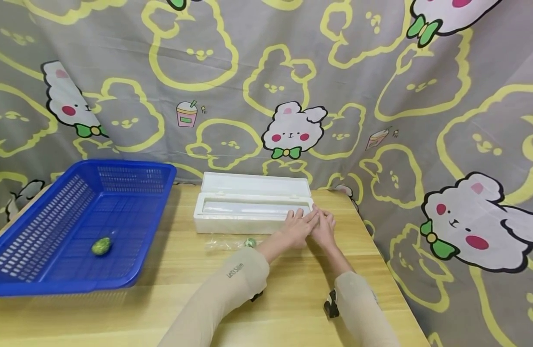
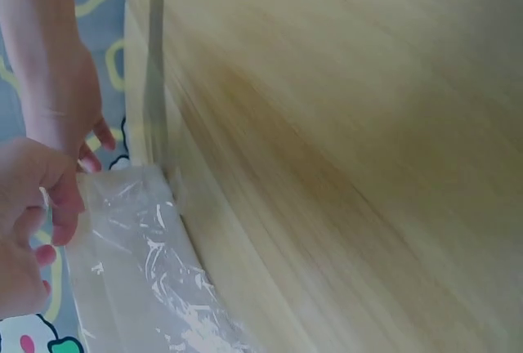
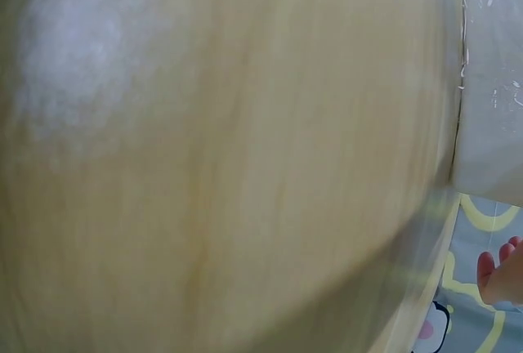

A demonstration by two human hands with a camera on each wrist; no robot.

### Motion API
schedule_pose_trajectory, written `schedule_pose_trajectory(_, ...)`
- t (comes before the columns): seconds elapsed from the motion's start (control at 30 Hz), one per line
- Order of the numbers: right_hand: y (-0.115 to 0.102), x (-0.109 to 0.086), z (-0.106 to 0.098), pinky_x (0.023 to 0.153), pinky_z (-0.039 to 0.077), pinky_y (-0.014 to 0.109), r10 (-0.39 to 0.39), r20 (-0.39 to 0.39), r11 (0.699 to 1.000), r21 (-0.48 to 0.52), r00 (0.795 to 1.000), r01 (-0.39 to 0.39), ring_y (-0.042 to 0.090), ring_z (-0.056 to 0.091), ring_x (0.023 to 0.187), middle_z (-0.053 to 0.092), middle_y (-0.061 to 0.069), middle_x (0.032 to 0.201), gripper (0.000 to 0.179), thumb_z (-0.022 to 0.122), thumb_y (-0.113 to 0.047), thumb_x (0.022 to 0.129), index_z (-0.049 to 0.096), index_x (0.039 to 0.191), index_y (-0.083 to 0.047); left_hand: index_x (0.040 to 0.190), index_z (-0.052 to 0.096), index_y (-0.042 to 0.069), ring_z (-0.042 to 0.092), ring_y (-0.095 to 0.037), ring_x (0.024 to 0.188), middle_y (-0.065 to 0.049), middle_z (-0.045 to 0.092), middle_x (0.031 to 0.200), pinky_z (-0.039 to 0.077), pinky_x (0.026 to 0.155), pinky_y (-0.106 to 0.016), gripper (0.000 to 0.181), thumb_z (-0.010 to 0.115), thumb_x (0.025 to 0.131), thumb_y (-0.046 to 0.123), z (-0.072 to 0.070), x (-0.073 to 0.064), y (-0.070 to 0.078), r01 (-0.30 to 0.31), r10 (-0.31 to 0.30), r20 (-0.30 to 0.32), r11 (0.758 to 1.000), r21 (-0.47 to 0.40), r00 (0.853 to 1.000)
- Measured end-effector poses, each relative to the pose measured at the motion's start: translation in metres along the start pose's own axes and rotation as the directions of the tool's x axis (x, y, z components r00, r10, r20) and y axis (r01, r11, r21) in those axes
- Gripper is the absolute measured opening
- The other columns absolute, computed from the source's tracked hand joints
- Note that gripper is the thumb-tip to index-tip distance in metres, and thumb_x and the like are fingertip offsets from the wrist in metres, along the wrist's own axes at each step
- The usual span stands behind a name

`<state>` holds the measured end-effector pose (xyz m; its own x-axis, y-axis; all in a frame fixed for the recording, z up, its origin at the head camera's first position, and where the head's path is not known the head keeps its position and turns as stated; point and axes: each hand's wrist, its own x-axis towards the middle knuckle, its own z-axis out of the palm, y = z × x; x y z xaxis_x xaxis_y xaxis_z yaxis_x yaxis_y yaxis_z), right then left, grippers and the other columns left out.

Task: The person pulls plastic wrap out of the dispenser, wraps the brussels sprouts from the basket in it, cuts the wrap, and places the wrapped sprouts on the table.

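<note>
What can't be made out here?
Head view: fingertips of the right hand, partly hidden behind the left hand.
Head view: the blue basket, its left corner cut off by the edge.
Right wrist view: most of the white box, cut off by the right edge.

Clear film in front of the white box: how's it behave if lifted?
Probably floppy: the clear film lies crinkled. Likely light, since it looks thin and see-through. It may drag the round green item, which appears to touch it.
</note>
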<state>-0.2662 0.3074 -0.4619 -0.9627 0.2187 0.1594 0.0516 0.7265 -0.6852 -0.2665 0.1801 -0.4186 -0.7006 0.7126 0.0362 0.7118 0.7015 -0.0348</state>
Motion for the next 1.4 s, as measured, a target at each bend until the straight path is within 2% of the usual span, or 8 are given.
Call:
schedule_pose_trajectory(0.23, -0.005, -0.005, 0.005, 0.092, 0.029, 0.054, 0.036, 0.026, 0.999, 0.012, 0.999, -0.036, 0.040, 0.025, 0.118, 0.027, 0.028, 0.133, 0.061, 0.062, -0.023, 0.083, 0.038, 0.138, -0.012, 0.145, 0.022, 0.018, 0.032, -0.021, 0.123, 0.008, 0.021, 0.150, 0.031, 0.092, -0.036, 0.080, 0.066, 0.079, 0.028, 0.005, -0.002, 0.002, 0.030, -0.031, 0.028, 0.998, 0.050, 0.999)
schedule_pose_trajectory(0.5, -0.001, -0.004, 0.000, 0.094, 0.028, 0.056, 0.039, 0.004, 0.999, -0.010, 0.999, -0.039, 0.040, 0.026, 0.119, 0.029, 0.025, 0.132, 0.065, 0.063, -0.012, 0.074, 0.042, 0.136, -0.013, 0.145, 0.023, 0.020, 0.029, -0.018, 0.127, 0.008, 0.024, 0.148, 0.029, 0.100, -0.037, 0.076, 0.061, 0.082, 0.037, 0.004, -0.003, 0.005, 0.031, -0.039, 0.037, 0.983, 0.182, 0.999)
schedule_pose_trajectory(0.67, 0.002, -0.003, -0.006, 0.094, 0.026, 0.057, 0.046, 0.007, 0.998, -0.048, 0.999, -0.045, 0.040, 0.026, 0.117, 0.028, 0.024, 0.132, 0.067, 0.065, -0.017, 0.073, 0.041, 0.136, -0.014, 0.144, 0.024, 0.021, 0.030, -0.014, 0.123, 0.009, 0.027, 0.146, 0.031, 0.096, -0.033, 0.073, 0.057, 0.083, 0.043, 0.004, -0.003, 0.009, 0.022, -0.027, 0.015, 0.962, 0.274, 1.000)
schedule_pose_trajectory(0.8, 0.001, -0.001, -0.009, 0.094, 0.026, 0.056, 0.046, 0.017, 0.997, -0.062, 0.999, -0.044, 0.040, 0.026, 0.116, 0.027, 0.024, 0.133, 0.067, 0.064, -0.019, 0.075, 0.041, 0.137, -0.016, 0.141, 0.030, 0.020, 0.032, -0.012, 0.116, 0.009, 0.035, 0.139, 0.032, 0.089, -0.028, 0.066, 0.056, 0.085, 0.042, 0.001, -0.001, 0.010, 0.035, -0.025, -0.034, 0.942, 0.333, 0.999)
schedule_pose_trajectory(0.97, -0.002, 0.002, -0.008, 0.095, 0.024, 0.056, 0.049, 0.029, 0.997, -0.063, 0.998, -0.047, 0.039, 0.025, 0.117, 0.027, 0.023, 0.133, 0.064, 0.063, -0.022, 0.077, 0.040, 0.137, -0.018, 0.138, 0.035, 0.020, 0.033, -0.011, 0.111, 0.010, 0.041, 0.133, 0.031, 0.084, -0.026, 0.056, 0.051, 0.088, 0.040, -0.001, 0.000, 0.007, 0.043, -0.022, -0.058, 0.919, 0.391, 0.998)
schedule_pose_trajectory(1.13, -0.001, 0.003, -0.007, 0.095, 0.023, 0.056, 0.061, 0.039, 0.996, -0.072, 0.997, -0.058, 0.040, 0.024, 0.119, 0.027, 0.023, 0.134, 0.068, 0.062, -0.017, 0.073, 0.040, 0.137, -0.018, 0.138, 0.035, 0.021, 0.034, -0.010, 0.110, 0.011, 0.042, 0.130, 0.032, 0.085, -0.025, 0.053, 0.048, 0.091, 0.040, 0.001, -0.004, 0.003, 0.041, -0.010, -0.072, 0.902, 0.430, 0.997)
schedule_pose_trajectory(1.3, 0.000, 0.004, -0.008, 0.094, 0.023, 0.055, 0.062, 0.035, 0.994, -0.092, 0.997, -0.059, 0.041, 0.025, 0.119, 0.028, 0.024, 0.134, 0.065, 0.062, -0.023, 0.076, 0.040, 0.137, -0.019, 0.138, 0.035, 0.019, 0.034, -0.010, 0.110, 0.009, 0.043, 0.128, 0.032, 0.084, -0.025, 0.052, 0.048, 0.091, 0.036, 0.000, -0.006, 0.004, 0.026, 0.003, -0.060, 0.874, 0.486, 0.998)
schedule_pose_trajectory(1.4, -0.001, 0.003, -0.007, 0.094, 0.023, 0.056, 0.060, 0.037, 0.994, -0.098, 0.998, -0.056, 0.041, 0.025, 0.119, 0.028, 0.023, 0.133, 0.065, 0.063, -0.025, 0.076, 0.041, 0.137, -0.020, 0.137, 0.036, 0.018, 0.034, -0.010, 0.109, 0.009, 0.043, 0.125, 0.032, 0.083, -0.024, 0.051, 0.048, 0.091, 0.037, 0.000, -0.008, 0.003, 0.030, -0.003, -0.055, 0.869, 0.494, 0.999)
